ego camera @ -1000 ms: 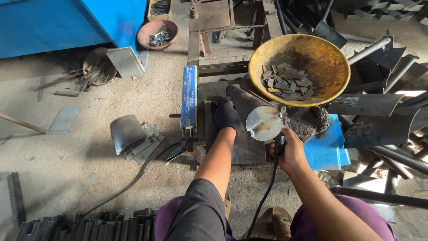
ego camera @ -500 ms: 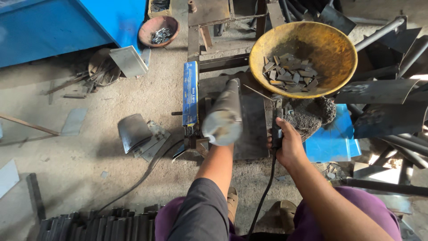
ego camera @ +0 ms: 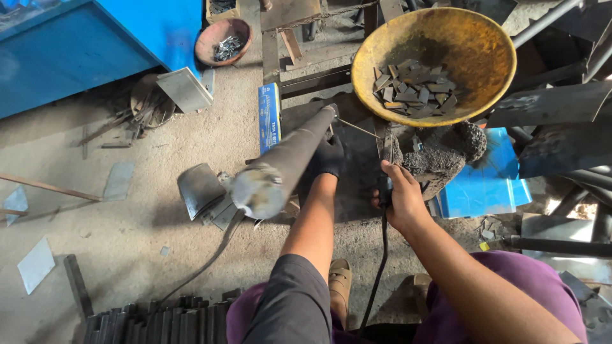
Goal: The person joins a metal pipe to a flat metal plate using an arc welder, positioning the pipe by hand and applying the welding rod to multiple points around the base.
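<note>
My gloved left hand (ego camera: pixel 329 156) grips the far end of a steel pipe (ego camera: pixel 290 159), which slants up toward me. My bare right hand (ego camera: pixel 398 194) is closed on a welding holder (ego camera: pixel 384 167), just right of the pipe, below the yellow bowl (ego camera: pixel 446 38).

One head-worn camera looks steeply down from above the seated person's lap, close over both forearms. It faces forward across the dusty workshop floor (ego camera: pixel 127 236), reaching the yellow pan (ego camera: pixel 484 70) and blue cabinet (ego camera: pixel 83 51) at the top edge.
</note>
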